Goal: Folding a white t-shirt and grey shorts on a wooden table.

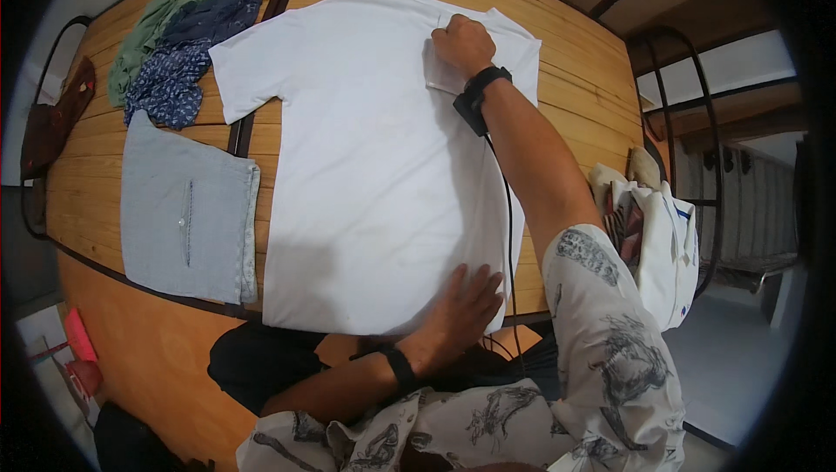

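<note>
A white short-sleeved T-shirt (366, 141) lies spread out on the slatted wooden table, its hem toward me. My right hand (464, 43) is closed in a fist over the shirt's upper right part, near the shoulder. Under and beside that fist shows a pale, flat, squarish piece (444, 77); its kind is unclear, and the fingers hide what they grip. Near the hem, at the lower right, my left hand (466, 302) rests flat on the fabric with its fingers apart.
Folded light grey-blue trousers (187, 211) lie left of the shirt. Beyond them is a pile of green and dark blue patterned clothes (178, 58). White garments (666, 246) hang at the table's right edge by a metal frame (710, 124). A black cable (511, 254) runs from my right wrist.
</note>
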### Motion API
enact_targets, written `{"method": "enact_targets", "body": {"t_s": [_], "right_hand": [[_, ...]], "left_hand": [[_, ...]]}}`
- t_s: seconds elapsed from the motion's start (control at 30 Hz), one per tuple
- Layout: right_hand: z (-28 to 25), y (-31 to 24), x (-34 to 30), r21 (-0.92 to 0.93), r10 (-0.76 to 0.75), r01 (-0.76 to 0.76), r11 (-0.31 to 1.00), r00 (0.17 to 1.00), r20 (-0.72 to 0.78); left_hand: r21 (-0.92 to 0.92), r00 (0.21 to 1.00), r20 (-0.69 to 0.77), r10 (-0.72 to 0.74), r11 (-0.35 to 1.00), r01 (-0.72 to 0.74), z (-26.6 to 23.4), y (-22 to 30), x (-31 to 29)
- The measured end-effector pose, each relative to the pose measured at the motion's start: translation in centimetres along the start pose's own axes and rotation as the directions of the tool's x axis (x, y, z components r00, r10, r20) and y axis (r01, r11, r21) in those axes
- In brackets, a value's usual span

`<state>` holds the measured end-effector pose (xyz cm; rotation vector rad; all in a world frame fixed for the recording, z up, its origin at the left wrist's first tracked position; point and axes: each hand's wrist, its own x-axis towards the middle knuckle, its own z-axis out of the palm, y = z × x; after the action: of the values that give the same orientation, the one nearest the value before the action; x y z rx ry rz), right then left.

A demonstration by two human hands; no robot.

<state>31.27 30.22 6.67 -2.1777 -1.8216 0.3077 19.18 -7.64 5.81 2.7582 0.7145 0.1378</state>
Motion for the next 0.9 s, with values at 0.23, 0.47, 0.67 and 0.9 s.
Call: {"method": "enact_targets", "body": {"t_s": [0.23, 0.47, 0.67, 0.9], "right_hand": [[0.5, -0.3, -0.2, -0.039, -0.014, 0.012, 0.999, 0.998, -0.061], [0.6, 0.0, -0.4, 0.18, -0.055, 0.088, 0.98, 0.982, -0.179], [1.6, 0.5, -0.3, 0.105, 0.037, -0.014, 0.994, 0.977, -0.211], [1.1, 1.9, 0.5, 0.15, -0.032, 0.057, 0.987, 0.986, -0.166]], "left_hand": [[-0.005, 0.999, -0.035, 0.0, 1.0, 0.0, 0.2, 0.1, -0.1], [0.003, 1.0, -0.028, -0.008, 1.0, 0.008, -0.3, 0.0, -0.2], [-0.029, 1.0, -0.016, -0.007, 1.0, 0.006, -0.3, -0.1, -0.1], [0.005, 1.0, 0.026, 0.016, 1.0, -0.016, -0.4, 0.0, -0.1]]}}
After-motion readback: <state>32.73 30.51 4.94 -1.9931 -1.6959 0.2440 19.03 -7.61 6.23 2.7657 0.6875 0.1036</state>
